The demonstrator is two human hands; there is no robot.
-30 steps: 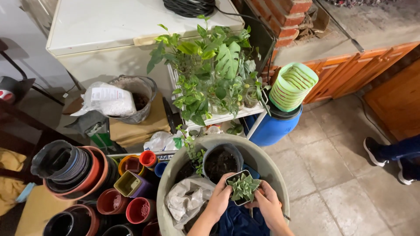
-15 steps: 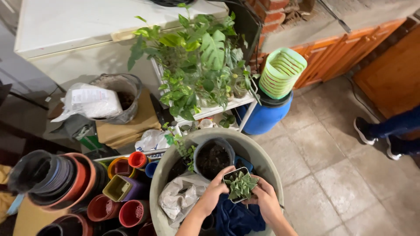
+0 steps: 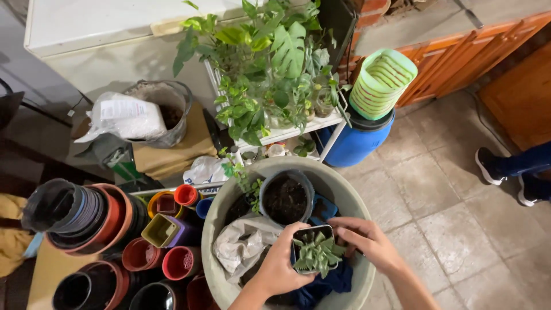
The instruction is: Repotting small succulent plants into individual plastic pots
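My left hand (image 3: 279, 264) grips a small square pot holding a pale green succulent (image 3: 315, 251), tilted over a large grey-green tub (image 3: 349, 198). My right hand (image 3: 365, 238) rests at the pot's right edge, fingertips curled at its rim. Inside the tub sit a round blue-grey pot of dark soil (image 3: 285, 198), a crumpled white plastic bag (image 3: 241, 244) and a blue cloth (image 3: 321, 282).
Stacked terracotta, red and black pots (image 3: 97, 221) crowd the left. Behind the tub a white shelf of leafy plants (image 3: 270, 69), a blue barrel (image 3: 356, 146) topped with green baskets (image 3: 381, 92), a bucket with a white sack (image 3: 143, 117). Another person's legs (image 3: 516, 172) stand at right on the tiled floor.
The succulent pot has tipped toward me in my left hand. My right hand shifted from under the pot to its right rim. The view moved slightly.
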